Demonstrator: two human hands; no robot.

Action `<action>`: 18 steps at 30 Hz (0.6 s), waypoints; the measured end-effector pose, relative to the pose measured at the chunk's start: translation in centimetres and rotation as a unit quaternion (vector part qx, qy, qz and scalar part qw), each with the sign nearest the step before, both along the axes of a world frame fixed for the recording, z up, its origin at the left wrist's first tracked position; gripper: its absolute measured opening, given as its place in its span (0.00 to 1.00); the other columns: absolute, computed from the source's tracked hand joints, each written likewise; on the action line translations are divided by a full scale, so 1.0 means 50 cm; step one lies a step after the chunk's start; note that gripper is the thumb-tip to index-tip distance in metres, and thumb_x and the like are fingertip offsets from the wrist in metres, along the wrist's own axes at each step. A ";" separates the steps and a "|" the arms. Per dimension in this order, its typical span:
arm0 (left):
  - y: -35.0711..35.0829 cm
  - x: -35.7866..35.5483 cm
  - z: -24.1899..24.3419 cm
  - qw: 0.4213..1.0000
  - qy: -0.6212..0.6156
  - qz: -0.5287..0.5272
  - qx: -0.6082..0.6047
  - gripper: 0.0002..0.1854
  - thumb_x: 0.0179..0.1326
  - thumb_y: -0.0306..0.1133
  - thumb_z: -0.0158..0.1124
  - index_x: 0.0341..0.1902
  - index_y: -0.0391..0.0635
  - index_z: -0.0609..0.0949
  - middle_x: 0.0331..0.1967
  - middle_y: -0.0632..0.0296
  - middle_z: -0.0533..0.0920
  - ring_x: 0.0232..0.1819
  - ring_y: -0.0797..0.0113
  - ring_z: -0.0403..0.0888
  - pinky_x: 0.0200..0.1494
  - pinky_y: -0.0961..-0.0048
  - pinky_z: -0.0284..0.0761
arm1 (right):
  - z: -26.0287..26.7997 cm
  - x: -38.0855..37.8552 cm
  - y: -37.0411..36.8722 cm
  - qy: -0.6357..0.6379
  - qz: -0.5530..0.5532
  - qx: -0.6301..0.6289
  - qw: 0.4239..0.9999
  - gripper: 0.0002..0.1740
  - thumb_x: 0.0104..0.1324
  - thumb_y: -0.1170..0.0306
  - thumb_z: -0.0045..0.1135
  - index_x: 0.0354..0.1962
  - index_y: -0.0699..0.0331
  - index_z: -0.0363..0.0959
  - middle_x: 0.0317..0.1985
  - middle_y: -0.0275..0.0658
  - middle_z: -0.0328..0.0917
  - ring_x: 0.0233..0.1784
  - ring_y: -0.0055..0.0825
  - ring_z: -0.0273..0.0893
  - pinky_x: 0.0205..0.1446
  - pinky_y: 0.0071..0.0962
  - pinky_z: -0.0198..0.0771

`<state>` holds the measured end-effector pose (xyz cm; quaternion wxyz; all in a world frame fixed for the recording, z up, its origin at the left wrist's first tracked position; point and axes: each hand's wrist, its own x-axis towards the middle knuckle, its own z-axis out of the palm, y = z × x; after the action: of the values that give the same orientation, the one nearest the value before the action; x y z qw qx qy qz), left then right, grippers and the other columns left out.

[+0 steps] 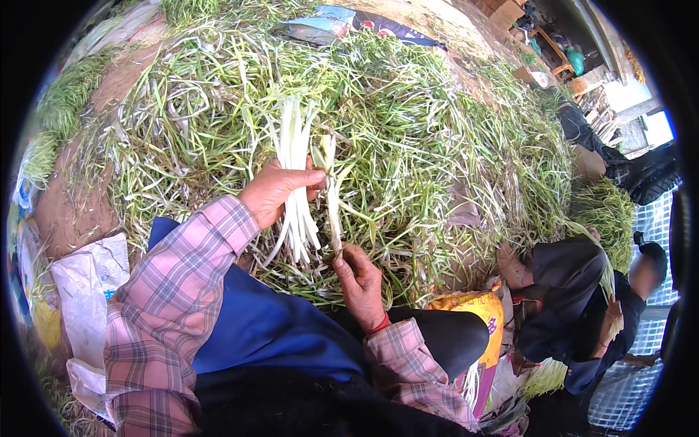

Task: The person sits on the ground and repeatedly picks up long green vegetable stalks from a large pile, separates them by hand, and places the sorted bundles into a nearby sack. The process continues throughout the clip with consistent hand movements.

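Note:
My left hand [284, 188] grips a bundle of white, peeled stalks [295, 136], perhaps garlic shoots or young leeks. Its lower ends fan out below my fist. Beside the bundle stands a single unpeeled stalk [333, 210], nearly upright, with yellowish outer leaves splayed from its upper part. My left fingertips are at that upper part; whether they pinch it is not plain. My right hand [360, 281] pinches the stalk's lower end between thumb and fingers. Under both hands spreads a wide heap of green and withered leaves [218, 142].
To the right a seated co-worker [579, 317] holds a bundle of long stalks [606, 278]. A yellow printed bag [475, 311] lies by my right knee. White plastic sacking [90, 273] is at the left. Bunches of greens [76, 104] rest at the far left.

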<state>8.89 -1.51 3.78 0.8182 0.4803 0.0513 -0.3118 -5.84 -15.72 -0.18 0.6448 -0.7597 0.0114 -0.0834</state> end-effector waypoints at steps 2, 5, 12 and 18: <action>-0.001 0.001 -0.001 1.000 -0.014 0.000 -0.008 0.06 0.50 0.25 0.60 0.30 0.44 0.72 0.28 0.61 0.78 0.30 0.73 0.77 0.28 0.80 0.73 | -0.009 -0.002 -0.008 0.017 0.026 -0.058 0.998 0.14 0.58 0.73 0.50 0.42 0.70 0.67 0.33 0.42 0.74 0.36 0.21 0.71 0.39 0.19 0.66; -0.003 0.006 0.000 0.999 -0.047 0.002 0.020 0.07 0.51 0.25 0.58 0.34 0.43 0.73 0.30 0.60 0.78 0.32 0.73 0.77 0.30 0.79 0.73 | -0.024 0.004 -0.020 0.025 0.042 -0.137 0.989 0.15 0.57 0.70 0.52 0.41 0.69 0.68 0.33 0.43 0.74 0.35 0.26 0.73 0.40 0.21 0.67; -0.041 -0.027 0.007 0.993 -0.068 -0.080 0.053 0.09 0.51 0.24 0.57 0.37 0.40 0.73 0.29 0.59 0.78 0.31 0.72 0.77 0.28 0.80 0.73 | -0.014 0.047 -0.043 0.238 0.092 0.365 0.895 0.31 0.63 0.56 0.39 0.57 0.65 0.47 0.53 0.42 0.60 0.56 0.30 0.59 0.57 0.31 0.54; -0.065 -0.050 0.002 0.989 -0.027 -0.130 0.070 0.13 0.51 0.25 0.56 0.41 0.39 0.70 0.30 0.58 0.77 0.31 0.70 0.77 0.29 0.77 0.75 | 0.008 0.080 -0.046 0.072 -0.005 0.587 0.806 0.11 0.63 0.62 0.39 0.40 0.57 0.61 0.38 0.35 0.67 0.41 0.27 0.66 0.47 0.30 0.64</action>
<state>6.41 -4.75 3.86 0.7361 0.5474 -0.0123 -0.3981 -1.83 -18.03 0.23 0.9647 -0.2397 0.1086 -0.0090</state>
